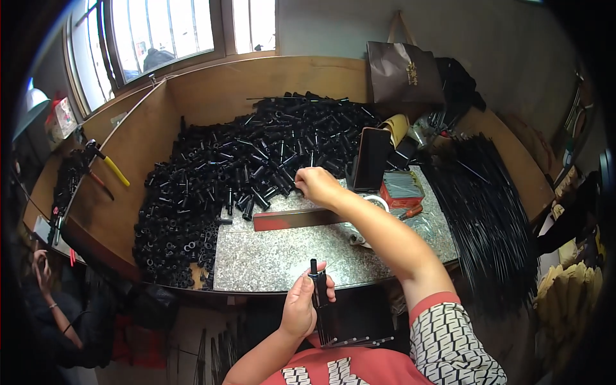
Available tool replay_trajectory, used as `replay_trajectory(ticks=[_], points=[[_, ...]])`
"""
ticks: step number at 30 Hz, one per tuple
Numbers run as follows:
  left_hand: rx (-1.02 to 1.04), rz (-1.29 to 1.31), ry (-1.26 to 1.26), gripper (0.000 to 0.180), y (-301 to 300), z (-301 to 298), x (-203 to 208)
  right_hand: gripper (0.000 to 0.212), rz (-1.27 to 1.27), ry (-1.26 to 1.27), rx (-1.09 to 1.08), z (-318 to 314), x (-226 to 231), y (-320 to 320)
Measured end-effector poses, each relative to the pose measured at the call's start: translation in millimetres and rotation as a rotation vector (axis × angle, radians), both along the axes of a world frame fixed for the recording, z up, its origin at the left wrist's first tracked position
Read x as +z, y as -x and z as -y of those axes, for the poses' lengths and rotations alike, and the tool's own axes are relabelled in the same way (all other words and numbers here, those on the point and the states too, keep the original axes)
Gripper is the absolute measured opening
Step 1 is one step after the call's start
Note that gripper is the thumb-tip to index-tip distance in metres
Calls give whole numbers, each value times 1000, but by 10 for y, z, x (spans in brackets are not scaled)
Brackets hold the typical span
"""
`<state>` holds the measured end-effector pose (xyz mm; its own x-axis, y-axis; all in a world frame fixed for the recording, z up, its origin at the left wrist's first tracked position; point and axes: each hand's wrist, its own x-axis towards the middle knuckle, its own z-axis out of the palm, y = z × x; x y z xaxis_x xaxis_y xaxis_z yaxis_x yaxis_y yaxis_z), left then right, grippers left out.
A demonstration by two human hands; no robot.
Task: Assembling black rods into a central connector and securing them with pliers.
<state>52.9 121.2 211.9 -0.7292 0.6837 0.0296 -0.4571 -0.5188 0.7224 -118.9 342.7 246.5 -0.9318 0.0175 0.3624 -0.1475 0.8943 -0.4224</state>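
Got a black tubular part point(318, 287) clasped in the left grip point(300, 305), with a thin stem point(313, 265) on top, at the near edge of the speckled desk point(269, 260). Also thin dark rods point(325, 327) just below, with pale tips point(364, 340) over the red shirt point(385, 367); can't tell if joined to the part. Got the right grip point(319, 186) out at the near side of a big heap of black tubular bits point(256, 154), with fingers curled; can't tell if pinching anything. Nearby: a metal bar point(301, 219) with a reddish end. Over right: a propped-up phone point(372, 160), a red box point(405, 203) of thin sticks point(404, 185), a big spread of long black rods point(487, 218).
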Motion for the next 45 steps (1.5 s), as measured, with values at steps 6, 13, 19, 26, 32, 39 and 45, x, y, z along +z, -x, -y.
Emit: replay_trajectory(ticks=[6,13,19,26,32,39,45], points=[[-5,9,-53,46,8,-43,-3,31,155,-161,-150,350,-126,268],[59,-10,-37,45,-46,-82,-34,14,-22,-244,-184,352,-410,383],[76,-22,-45,46,-3,-88,-154,16,-31,-32,-70,241,85,-225],[60,-71,-64,46,-24,-106,-136,18,-58,313,157,198,567,-1022],[68,-60,-51,47,-53,-72,-118,20,54,417,190,178,928,-1476],[74,-50,-41,47,-76,-121,-74,22,273,829,317,138,1018,-1618],[34,-1,-59,42,-31,-48,16,23,315,951,376,135,928,-1538]])
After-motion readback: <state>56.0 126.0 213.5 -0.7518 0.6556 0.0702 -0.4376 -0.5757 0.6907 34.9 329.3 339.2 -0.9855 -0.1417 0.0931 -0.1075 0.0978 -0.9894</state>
